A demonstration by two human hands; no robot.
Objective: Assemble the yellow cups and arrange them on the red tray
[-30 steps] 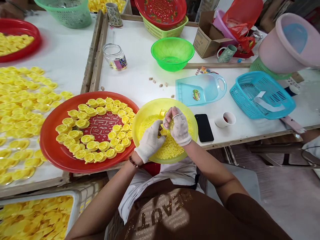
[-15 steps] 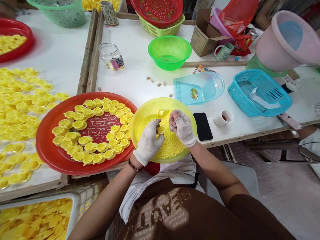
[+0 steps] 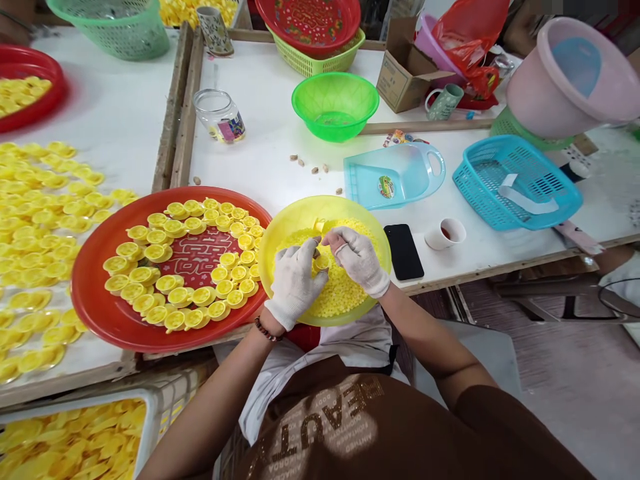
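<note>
Left hand (image 3: 294,283) and right hand (image 3: 359,260) over one yellow bowl (image 3: 300,210).
Left grip holds one small yellow cap (image 3: 321,262); right grip, I cannot tell. One red tray (image 3: 87,300) is left.

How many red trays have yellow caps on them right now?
2: a large red tray left of the yellow bowl, and a red tray at the far top left. Others may be hidden.

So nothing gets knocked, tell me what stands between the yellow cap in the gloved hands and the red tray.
The left hand lies on that side of the yellow cap. Past it is the yellow bowl's rim, which overlaps the red tray's edge. Nothing else visible stands between them.
</note>
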